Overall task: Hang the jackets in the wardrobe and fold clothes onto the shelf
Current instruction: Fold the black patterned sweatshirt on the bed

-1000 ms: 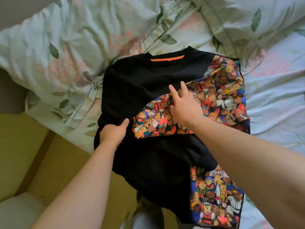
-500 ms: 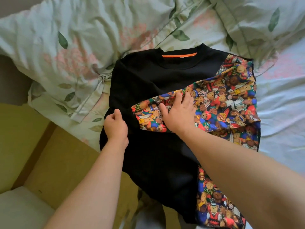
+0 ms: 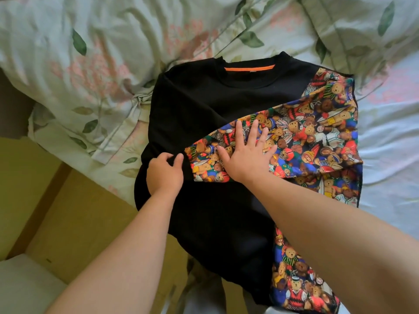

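A black sweatshirt (image 3: 204, 105) with an orange neck tape and teddy-bear print sleeves lies face down on the bed, its hem hanging over the edge toward me. One printed sleeve (image 3: 306, 137) is folded across the back. My right hand (image 3: 247, 155) lies flat on that sleeve, fingers spread. My left hand (image 3: 165, 173) rests on the sweatshirt's left edge next to the cuff, fingers curled and pinching the black fabric.
A crumpled floral duvet (image 3: 102, 53) lies along the left and top of the bed. Pale blue sheet (image 3: 390, 143) shows at the right. The yellow wooden bed frame (image 3: 74, 211) and a white cushion (image 3: 25, 288) are at the lower left.
My right hand slid left along the folded sleeve toward its cuff and flattened. My left hand shifted slightly right on the sweatshirt's left edge and curled onto the fabric.
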